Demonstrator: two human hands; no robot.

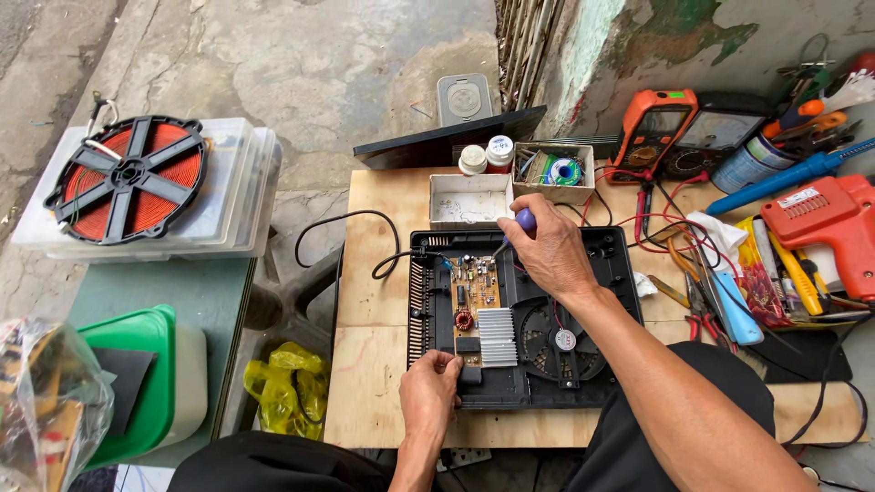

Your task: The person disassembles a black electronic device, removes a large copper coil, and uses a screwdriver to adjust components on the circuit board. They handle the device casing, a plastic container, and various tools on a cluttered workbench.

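Lower centre of frame: left hand [428, 387] rests on the near edge of the open black appliance housing [620, 264], fingers curled and pinching the near end of the circuit board [474, 296] area; what exactly the fingertips grip cannot be told. Just beyond the fingers lies the ribbed aluminium heat sink [498, 335], and to its right the round cooling fan [563, 342] sits in its well.

Mid frame: right hand [551, 251] is closed around a screwdriver [524, 220] with a blue-purple handle, its shaft angled down-left toward the far end of the board. The forearm crosses the right half of the housing, covering most of the fan side.

The housing sits on a plywood worktop [374, 374]. Bare wood is open left of the housing, crossed only by a black cable [346, 219] that loops off the left edge. To the right the tools crowd close: pliers and cutters [706, 314] just beside the housing, an orange soldering gun [834, 223] at the right edge of frame.

Far edge of the worktop: a shallow white tray [469, 199] and a small box of solder [556, 173] nearly touch the housing's far rim. An orange multimeter [649, 132] stands behind them, upper right.

Upper left, well apart: a copper induction coil [128, 178] rests on stacked clear plastic boxes [241, 196].
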